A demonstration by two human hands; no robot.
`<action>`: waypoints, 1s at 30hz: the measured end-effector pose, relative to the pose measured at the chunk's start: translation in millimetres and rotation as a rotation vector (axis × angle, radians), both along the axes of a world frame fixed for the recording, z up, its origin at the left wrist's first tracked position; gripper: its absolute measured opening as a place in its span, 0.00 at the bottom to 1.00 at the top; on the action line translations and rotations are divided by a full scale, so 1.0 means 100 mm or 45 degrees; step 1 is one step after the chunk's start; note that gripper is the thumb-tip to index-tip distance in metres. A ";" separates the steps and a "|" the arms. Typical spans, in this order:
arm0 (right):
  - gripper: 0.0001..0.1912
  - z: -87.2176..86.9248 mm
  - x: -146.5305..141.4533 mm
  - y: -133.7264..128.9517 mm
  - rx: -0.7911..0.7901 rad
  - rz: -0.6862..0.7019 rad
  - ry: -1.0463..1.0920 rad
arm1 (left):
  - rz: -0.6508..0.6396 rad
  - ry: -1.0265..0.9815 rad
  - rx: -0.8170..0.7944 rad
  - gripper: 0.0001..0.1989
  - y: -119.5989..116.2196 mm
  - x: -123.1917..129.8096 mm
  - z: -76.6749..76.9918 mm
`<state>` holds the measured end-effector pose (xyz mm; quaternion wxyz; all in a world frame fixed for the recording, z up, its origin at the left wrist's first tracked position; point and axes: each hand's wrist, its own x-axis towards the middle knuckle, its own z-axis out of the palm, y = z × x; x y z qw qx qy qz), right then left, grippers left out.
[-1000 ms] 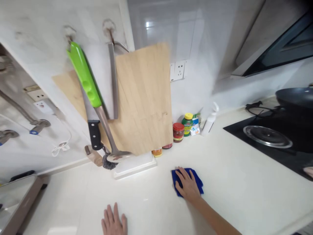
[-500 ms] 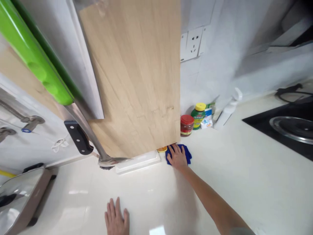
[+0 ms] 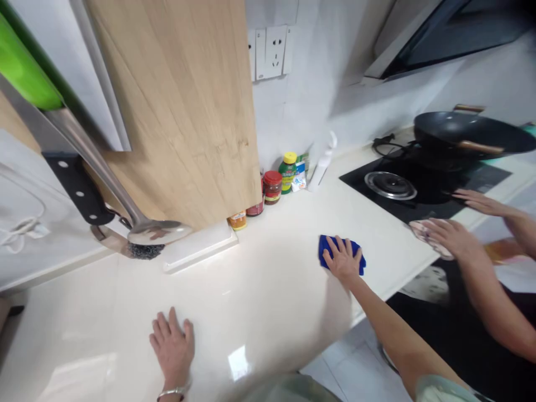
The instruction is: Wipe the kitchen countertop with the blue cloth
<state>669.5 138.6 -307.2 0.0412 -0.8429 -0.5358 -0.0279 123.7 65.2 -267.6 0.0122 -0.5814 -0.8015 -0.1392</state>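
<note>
Spread flat on a folded blue cloth [image 3: 361,267], my right hand [image 3: 344,261] presses it against the white countertop [image 3: 268,285]. Its fingers are apart and stretched over the cloth rather than wrapped round it. My left hand [image 3: 172,347], with a bracelet [image 3: 173,392] on the wrist, rests palm down on the counter at the lower left. Its fingers are spread with nothing in them.
Jars [image 3: 272,187] and a white spray bottle [image 3: 321,167] line the wall. A wooden cabinet [image 3: 180,111] and a hanging ladle [image 3: 159,231] stand above the left side. At right, a co-worker's hand [image 3: 454,237] lies on a patterned cloth beside the stove [image 3: 402,206].
My right hand and the blue cloth have moved right, away from the cabinet's base toward the counter's front edge. The view has swung right, bringing the wok and co-worker's arms into sight.
</note>
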 end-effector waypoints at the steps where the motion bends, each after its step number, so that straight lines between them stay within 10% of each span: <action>1: 0.31 -0.02 0.09 -0.17 -0.024 -0.038 -0.002 | -0.012 -0.003 0.008 0.32 0.00 0.00 0.00; 10: 0.31 -0.10 -0.34 -1.19 -0.036 -0.060 -0.151 | -0.102 -0.019 0.057 0.32 -0.03 -0.04 -0.06; 22: 0.33 -0.01 -2.60 -1.85 0.005 0.305 -0.116 | -0.168 -0.297 0.076 0.32 -0.11 -0.22 -0.28; 30: 0.38 0.07 -4.00 -1.67 0.021 0.787 0.241 | -0.447 -0.755 0.239 0.24 -0.44 -0.42 -0.43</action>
